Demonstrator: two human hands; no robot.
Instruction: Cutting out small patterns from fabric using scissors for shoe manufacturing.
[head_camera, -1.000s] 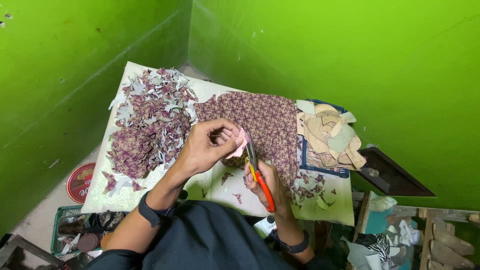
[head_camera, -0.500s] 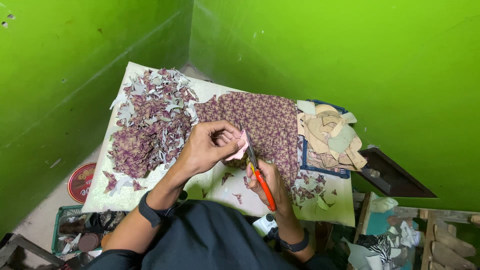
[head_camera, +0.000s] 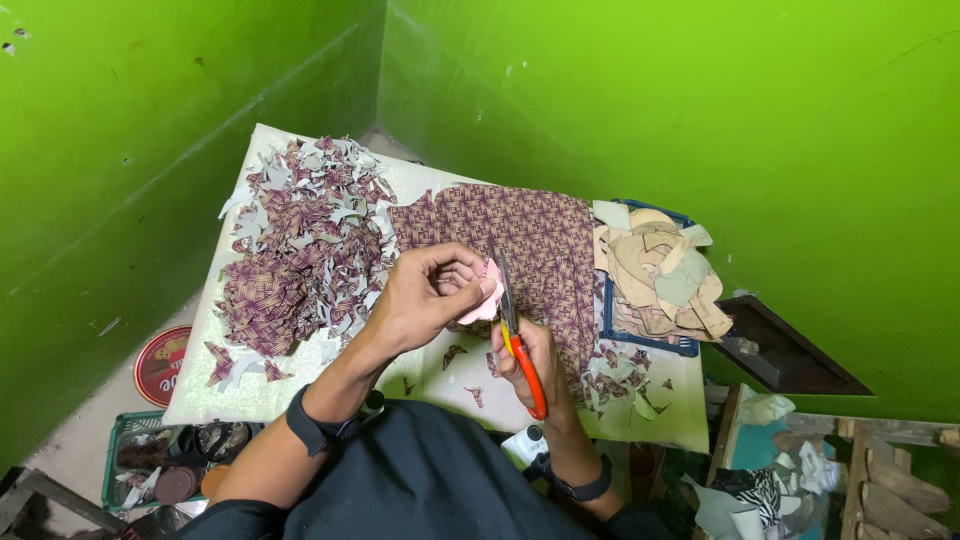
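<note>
Left hand (head_camera: 425, 295) curled over the table's (head_camera: 250, 395) middle, fingertips pinching a small pink piece (head_camera: 487, 300), held just above the near edge of the patterned cloth. Right hand (head_camera: 535, 360) directly below it, toward the near edge, fingers wrapped through the orange handles of the scissors (head_camera: 515, 325). Blades pointing up and away, lying right against the pink piece's right side; open or closed at the tip, impossible to tell. Both wrists banded in black.

Purple patterned cloth (head_camera: 510, 245) spread flat across the middle toward the far edge. Big heap of purple-and-grey cuttings (head_camera: 300, 250) filling the left half, spilling toward the far left corner. A few stray snippets (head_camera: 455, 355) scattered along the near edge, more (head_camera: 625, 375) toward the near right corner. Stack of beige cut shapes (head_camera: 660, 270) piled in a blue tray (head_camera: 640, 345) at the right edge, just beside the cloth.

Off the table, down at the left: round red lid (head_camera: 160, 365) on the floor, green basket (head_camera: 125, 440) near it.
</note>
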